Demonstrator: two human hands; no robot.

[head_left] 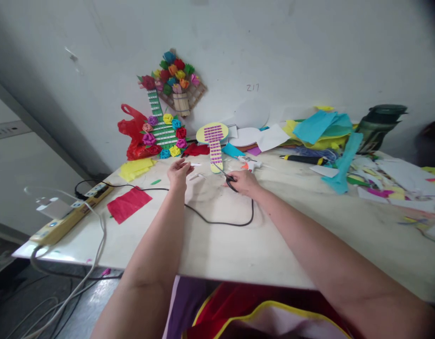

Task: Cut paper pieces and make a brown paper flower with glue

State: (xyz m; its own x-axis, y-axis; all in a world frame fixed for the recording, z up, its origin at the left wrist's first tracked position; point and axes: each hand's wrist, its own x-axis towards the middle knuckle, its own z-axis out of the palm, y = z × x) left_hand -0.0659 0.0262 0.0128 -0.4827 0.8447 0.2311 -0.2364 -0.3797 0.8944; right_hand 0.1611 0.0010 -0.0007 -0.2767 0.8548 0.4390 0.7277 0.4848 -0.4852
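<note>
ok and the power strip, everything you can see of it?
Power strip: long, narrow yellow body, plastic-looking, with a row of pale socket faces. Lies flat, angled along the table's left side. Black plug toward the far end; white adapter around mid-length, seating unclear. Thick dark cable at the near end.

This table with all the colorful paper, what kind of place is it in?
Probably a craft corner or workroom: there are scissors in the right hand, a hot glue gun and paper flowers.
</note>
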